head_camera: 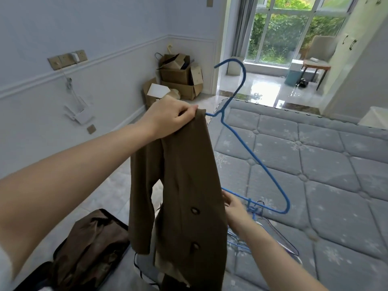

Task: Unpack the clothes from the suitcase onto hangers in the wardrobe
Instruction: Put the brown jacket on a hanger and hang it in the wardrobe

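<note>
Nearest me, down at my left, the suitcase (84, 244) lay open on the floor with more brown clothing still bundled inside it — so plenty remained to unpack. Just above that, my right hand (235, 208) was up against the jacket's front edge, at the bottom bar of the blue hanger (252, 152); I judged it was steadying the wire there, though whether the fingers were closed round the bar or only touching it I could not tell, the cloth hid them. Beside that wrist, a tangle of spare hangers (270, 234) sat on the mattress (327, 156), handy for the next pieces. The brown jacket (189, 185) hung full length between my arms, buttons facing me, one sleeve dangling free. Higher up, my left hand (170, 118) pinched the jacket's shoulder right where one end of the hanger ran into the cloth — holding the fabric high so the wire could slide in under it, I reckoned. The other arm of the hanger was still bare, the hook pointing up and away. Beyond, cardboard boxes (178, 74) stood stacked in the corner, and a chair (319, 53) sat by the window.
</note>
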A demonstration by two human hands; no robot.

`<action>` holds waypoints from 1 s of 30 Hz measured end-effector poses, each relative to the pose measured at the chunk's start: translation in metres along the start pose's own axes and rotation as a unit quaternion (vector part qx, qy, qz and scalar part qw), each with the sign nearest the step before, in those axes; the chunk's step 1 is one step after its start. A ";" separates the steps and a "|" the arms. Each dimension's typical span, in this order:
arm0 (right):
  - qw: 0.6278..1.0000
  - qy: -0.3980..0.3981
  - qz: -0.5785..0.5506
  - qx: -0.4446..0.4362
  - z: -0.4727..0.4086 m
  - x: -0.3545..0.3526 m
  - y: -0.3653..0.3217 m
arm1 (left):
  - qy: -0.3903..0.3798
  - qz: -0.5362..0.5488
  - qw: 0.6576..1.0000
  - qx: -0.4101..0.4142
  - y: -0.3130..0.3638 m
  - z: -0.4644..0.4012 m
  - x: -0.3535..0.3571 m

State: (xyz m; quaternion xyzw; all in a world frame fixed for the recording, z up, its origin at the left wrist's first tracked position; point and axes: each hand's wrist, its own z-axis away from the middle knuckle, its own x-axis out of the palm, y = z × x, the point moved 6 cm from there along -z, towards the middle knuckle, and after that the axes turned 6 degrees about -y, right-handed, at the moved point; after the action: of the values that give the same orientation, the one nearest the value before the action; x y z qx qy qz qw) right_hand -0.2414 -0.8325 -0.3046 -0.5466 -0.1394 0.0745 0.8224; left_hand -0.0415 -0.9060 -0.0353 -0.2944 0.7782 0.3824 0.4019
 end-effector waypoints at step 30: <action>0.937 0.215 0.259 -0.087 0.012 -0.029 -0.164 | 0.093 -0.226 0.968 -0.057 -0.047 0.072 -0.041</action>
State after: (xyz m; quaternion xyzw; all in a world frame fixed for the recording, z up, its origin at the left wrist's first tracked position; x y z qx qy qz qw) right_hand -0.2773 -0.8937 -0.1540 -0.6361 0.1817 0.1531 0.7341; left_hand 0.0443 -0.8653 -0.0451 -0.5195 0.7021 0.2967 0.3863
